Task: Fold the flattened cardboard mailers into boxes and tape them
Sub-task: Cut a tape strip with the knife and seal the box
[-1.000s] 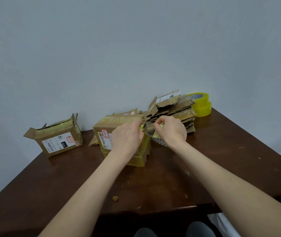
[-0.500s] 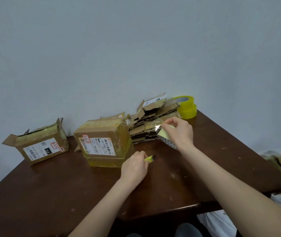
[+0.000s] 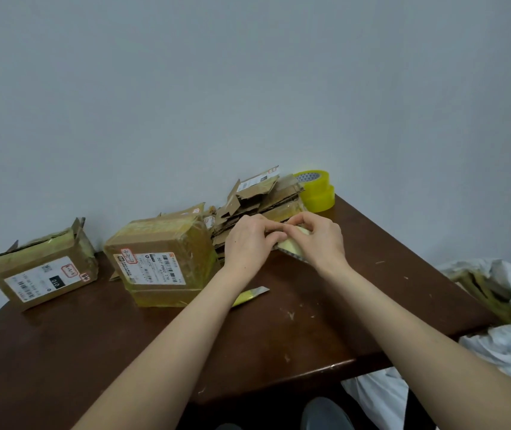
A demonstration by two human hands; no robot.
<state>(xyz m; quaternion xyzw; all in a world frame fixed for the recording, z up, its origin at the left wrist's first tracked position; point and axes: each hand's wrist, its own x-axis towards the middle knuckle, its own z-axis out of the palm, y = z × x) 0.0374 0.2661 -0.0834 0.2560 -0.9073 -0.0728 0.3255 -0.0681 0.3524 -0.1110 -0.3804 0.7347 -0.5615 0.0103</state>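
A taped cardboard box (image 3: 161,262) with a white label stands mid-table. Behind it lies a stack of flattened cardboard mailers (image 3: 260,200). My right hand (image 3: 319,240) grips a yellow tape roll (image 3: 291,246) just in front of that stack. My left hand (image 3: 248,240) meets it there, fingertips pinching at the roll's tape edge. A yellow-handled cutter (image 3: 249,295) lies on the table under my left forearm. Two more yellow tape rolls (image 3: 318,190) are stacked at the back right.
A second box (image 3: 37,274) with open flaps stands at the left on the dark wooden table (image 3: 279,336). White plastic bags with cardboard (image 3: 496,299) lie off the table's right edge. A grey wall is close behind.
My left hand laid the cutter on the table and rose to the tape roll that my right hand holds. The view has shifted slightly.
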